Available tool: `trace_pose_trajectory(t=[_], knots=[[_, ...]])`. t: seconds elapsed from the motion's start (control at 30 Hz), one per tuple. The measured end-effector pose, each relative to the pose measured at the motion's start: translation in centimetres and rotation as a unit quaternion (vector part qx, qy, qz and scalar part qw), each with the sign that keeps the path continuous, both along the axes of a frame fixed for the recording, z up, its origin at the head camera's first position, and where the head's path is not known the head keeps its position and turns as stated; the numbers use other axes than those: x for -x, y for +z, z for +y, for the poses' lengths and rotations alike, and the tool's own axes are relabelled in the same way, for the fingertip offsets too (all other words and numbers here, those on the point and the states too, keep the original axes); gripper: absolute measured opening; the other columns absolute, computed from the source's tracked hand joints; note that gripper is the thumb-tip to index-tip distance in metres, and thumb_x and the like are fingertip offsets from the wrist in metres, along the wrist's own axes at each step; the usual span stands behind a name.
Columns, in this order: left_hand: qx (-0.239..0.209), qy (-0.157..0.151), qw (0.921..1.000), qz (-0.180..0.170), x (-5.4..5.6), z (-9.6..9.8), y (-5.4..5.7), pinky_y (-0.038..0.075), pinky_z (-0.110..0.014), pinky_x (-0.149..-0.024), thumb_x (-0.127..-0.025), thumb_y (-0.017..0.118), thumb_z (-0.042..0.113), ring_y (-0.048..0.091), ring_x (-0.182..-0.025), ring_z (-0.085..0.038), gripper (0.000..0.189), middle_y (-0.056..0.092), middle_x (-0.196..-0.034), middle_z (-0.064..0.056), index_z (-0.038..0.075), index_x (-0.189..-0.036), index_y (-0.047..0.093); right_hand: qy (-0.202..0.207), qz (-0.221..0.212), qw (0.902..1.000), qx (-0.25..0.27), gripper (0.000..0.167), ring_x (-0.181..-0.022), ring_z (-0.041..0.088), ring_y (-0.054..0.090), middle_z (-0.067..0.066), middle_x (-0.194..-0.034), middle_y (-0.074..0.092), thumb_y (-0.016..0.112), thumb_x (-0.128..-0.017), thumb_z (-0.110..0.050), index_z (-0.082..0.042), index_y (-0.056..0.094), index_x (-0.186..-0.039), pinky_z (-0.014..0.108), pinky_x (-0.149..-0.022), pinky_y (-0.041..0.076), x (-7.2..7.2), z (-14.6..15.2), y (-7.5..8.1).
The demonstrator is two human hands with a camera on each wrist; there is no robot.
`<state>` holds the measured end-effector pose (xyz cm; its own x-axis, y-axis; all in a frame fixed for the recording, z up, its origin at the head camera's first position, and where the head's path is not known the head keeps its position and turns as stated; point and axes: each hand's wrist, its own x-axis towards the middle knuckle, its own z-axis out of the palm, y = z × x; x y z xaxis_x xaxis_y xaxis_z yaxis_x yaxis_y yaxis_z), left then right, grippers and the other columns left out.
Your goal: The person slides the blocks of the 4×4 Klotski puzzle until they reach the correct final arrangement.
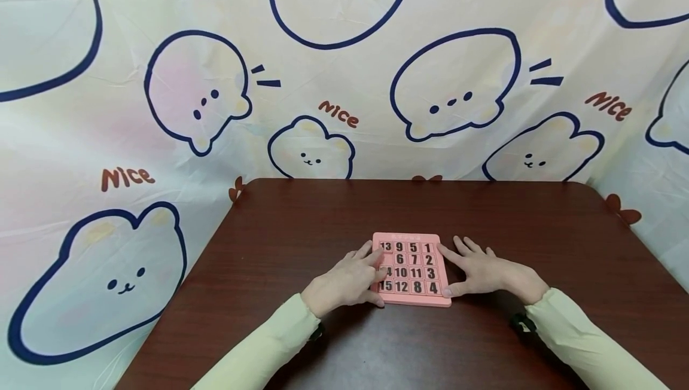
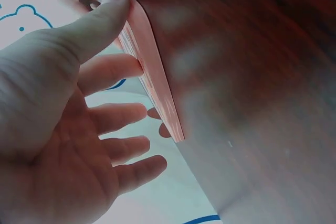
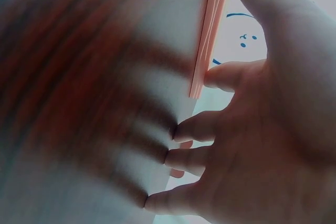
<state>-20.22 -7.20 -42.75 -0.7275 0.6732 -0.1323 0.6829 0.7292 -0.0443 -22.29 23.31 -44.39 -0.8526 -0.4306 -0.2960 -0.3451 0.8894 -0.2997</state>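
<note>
A pink sliding number puzzle [image 1: 415, 273] lies flat on the brown table, its square tiles printed with black numbers. The top row reads 13, 9, 5, 1. In the head view my left hand [image 1: 344, 279] reaches over its left side, fingers covering part of the left column and thumb at the near left corner. In the left wrist view, the left thumb [image 2: 102, 22] lies against the pink edge, other fingers extended. My right hand [image 1: 484, 273] is spread along the right side, thumb at the near right corner and index finger near the far one. Its remaining fingertips [image 3: 178, 132] touch the table.
The dark wooden table [image 1: 323, 210] extends around the puzzle on all sides. Behind and to the left hangs a pale cloth [image 1: 371, 79] with cartoon bears and the word "Nice". Dark bands [image 1: 523, 323] show at both wrists, below light green sleeves.
</note>
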Motion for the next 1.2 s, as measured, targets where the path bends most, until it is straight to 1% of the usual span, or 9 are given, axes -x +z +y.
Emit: trace_pose_trajectory(t=[0.1, 0.27, 0.37, 0.5, 0.63, 0.7, 0.83, 0.97, 1.2], knots=[[-0.01, 0.009, 0.9998, -0.017, 0.3, -0.2, 0.0, 0.037, -0.051, -0.113, -0.081, 0.07, 0.058, 0.022, -0.15, -0.038, 0.061, 0.031, -0.16, -0.01, 0.03, -0.135, 0.061, 0.001, 0.001, 1.0, 0.002, 0.107, -0.145, 0.056, 0.011, 0.034, -0.158, 0.015, 0.063, -0.077, -0.075, -0.016, 0.023, -0.157, 0.08, -0.103, 0.016, 0.0, 0.0, 0.0], [-0.041, 0.023, 0.997, -0.06, 1.2, -0.4, 0.1, 0.033, -0.053, -0.115, -0.082, 0.072, 0.054, 0.018, -0.152, -0.036, 0.067, 0.024, -0.163, -0.011, 0.031, -0.142, 0.053, -0.002, 0.001, 1.0, 0.001, 0.107, -0.146, 0.055, 0.011, 0.034, -0.158, 0.015, 0.063, -0.076, -0.074, -0.016, 0.023, -0.157, 0.081, -0.103, 0.015, 0.0, 0.0, 0.0], [-0.056, 0.043, 0.9934, -0.09, 1.9, -0.5, 0.2, 0.03, -0.054, -0.116, -0.082, 0.072, 0.055, 0.016, -0.153, -0.033, 0.075, 0.02, -0.164, -0.01, 0.032, -0.147, 0.046, -0.003, 0.0, 1.0, 0.0, 0.108, -0.146, 0.055, 0.01, 0.034, -0.158, 0.015, 0.063, -0.076, -0.074, -0.016, 0.023, -0.157, 0.081, -0.103, 0.015, 0.0, 0.0, 0.0], [-0.058, 0.072, 0.9887, -0.118, 2.9, -0.6, 0.3, 0.026, -0.054, -0.118, -0.079, 0.073, 0.06, 0.011, -0.154, -0.031, 0.089, 0.014, -0.166, -0.01, 0.029, -0.153, 0.034, 0.0, 0.001, 1.0, 0.003, 0.107, -0.145, 0.056, 0.011, 0.034, -0.158, 0.015, 0.064, -0.076, -0.074, -0.015, 0.024, -0.157, 0.081, -0.102, 0.016, -0.1, -0.1, 0.0], [-0.049, 0.091, 0.9859, -0.132, 3.6, -0.6, 0.1, 0.023, -0.052, -0.12, -0.073, 0.074, 0.066, 0.008, -0.154, -0.031, 0.104, 0.01, -0.166, -0.01, 0.028, -0.157, 0.025, 0.0, 0.002, 1.0, 0.002, 0.107, -0.145, 0.056, 0.012, 0.034, -0.158, 0.015, 0.064, -0.077, -0.073, -0.015, 0.023, -0.157, 0.081, -0.102, 0.016, -0.2, -0.1, 0.1], [-0.039, 0.105, 0.9841, -0.137, 4.0, -0.5, 0.0, 0.022, -0.051, -0.121, -0.069, 0.074, 0.07, 0.005, -0.155, -0.03, 0.111, 0.007, -0.167, -0.01, 0.029, -0.158, 0.021, -0.001, 0.001, 1.0, 0.002, 0.107, -0.145, 0.056, 0.011, 0.034, -0.158, 0.015, 0.064, -0.077, -0.073, -0.015, 0.023, -0.157, 0.08, -0.103, 0.016, -0.2, -0.1, 0.1], [-0.016, 0.12, 0.9839, -0.132, 4.4, -0.2, -0.3, 0.02, -0.049, -0.122, -0.063, 0.075, 0.075, 0.002, -0.155, -0.029, 0.121, 0.003, -0.167, -0.01, 0.028, -0.159, 0.017, 0.0, 0.0, 1.0, 0.002, 0.107, -0.145, 0.056, 0.011, 0.035, -0.158, 0.015, 0.064, -0.077, -0.073, -0.015, 0.024, -0.157, 0.08, -0.102, 0.016, -0.2, -0.1, 0.2], [0.002, 0.123, 0.9847, -0.123, 4.7, -0.1, -0.4, 0.021, -0.048, -0.122, -0.062, 0.074, 0.077, 0.002, -0.155, -0.029, 0.124, 0.0, -0.167, -0.011, 0.026, -0.159, 0.015, -0.001, -0.001, 1.0, 0.002, 0.107, -0.145, 0.056, 0.011, 0.034, -0.158, 0.015, 0.063, -0.077, -0.073, -0.015, 0.023, -0.157, 0.08, -0.103, 0.015, -0.1, -0.1, 0.3], [0.002, 0.129, 0.9826, -0.134, 4.7, -0.1, -0.4, 0.019, -0.048, -0.122, -0.063, 0.074, 0.077, 0.001, -0.155, -0.028, 0.121, 0.002, -0.167, -0.008, 0.028, -0.158, 0.018, -0.001, -0.001, 1.0, 0.002, 0.107, -0.145, 0.056, 0.011, 0.034, -0.158, 0.015, 0.063, -0.077, -0.074, -0.016, 0.023, -0.157, 0.08, -0.103, 0.015, -0.1, -0.2, 0.2]])
